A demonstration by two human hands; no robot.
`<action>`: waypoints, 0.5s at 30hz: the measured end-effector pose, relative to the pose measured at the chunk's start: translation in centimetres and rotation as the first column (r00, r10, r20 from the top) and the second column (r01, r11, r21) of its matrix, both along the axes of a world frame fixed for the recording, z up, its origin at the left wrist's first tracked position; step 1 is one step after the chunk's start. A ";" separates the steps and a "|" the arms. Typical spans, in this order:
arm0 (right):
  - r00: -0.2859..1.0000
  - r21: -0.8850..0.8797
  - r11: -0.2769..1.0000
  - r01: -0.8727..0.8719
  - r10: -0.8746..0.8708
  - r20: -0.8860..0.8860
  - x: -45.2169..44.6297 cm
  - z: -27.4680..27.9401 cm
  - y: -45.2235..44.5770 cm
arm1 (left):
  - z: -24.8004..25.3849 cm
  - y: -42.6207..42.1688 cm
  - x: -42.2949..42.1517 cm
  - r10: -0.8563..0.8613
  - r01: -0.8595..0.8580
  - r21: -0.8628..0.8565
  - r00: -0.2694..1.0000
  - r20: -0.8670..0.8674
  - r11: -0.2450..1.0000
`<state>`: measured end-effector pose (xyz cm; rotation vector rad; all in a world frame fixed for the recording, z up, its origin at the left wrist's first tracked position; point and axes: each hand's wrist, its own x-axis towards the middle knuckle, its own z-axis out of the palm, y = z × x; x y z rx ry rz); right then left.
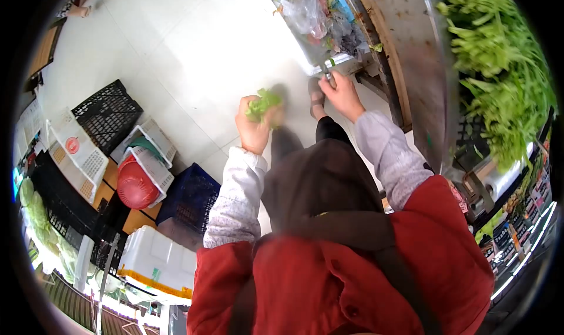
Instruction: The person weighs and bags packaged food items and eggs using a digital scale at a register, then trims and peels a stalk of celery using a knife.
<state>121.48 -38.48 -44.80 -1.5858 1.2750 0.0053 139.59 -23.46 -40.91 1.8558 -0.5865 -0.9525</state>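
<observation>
Leafy green vegetable [264, 105] sits in my left hand [252, 125], whose fingers are wrapped round it above the pale floor. My right hand [343, 95] is closed on a small dark-handled tool [327, 72], likely a knife, pointing up toward a bin of plastic bags and scraps. A thin green piece lies near the tool's tip. The two hands are apart, the right one farther forward and nearer the metal counter.
Plastic bags [305, 11] fill a bin at the top. Leafy greens [499, 71] are heaped beside the metal counter [417, 59] on the right. On the left stand a black crate [107, 116], a red basket [136, 182], a blue crate [189, 199] and a white foam box [154, 260].
</observation>
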 end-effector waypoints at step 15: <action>0.899 0.189 0.957 0.222 -0.276 0.340 -2.9 17.7 15.0 | 21.8 -1.3 1.5 0.087 -0.372 -0.327 0.764 -0.640 0.869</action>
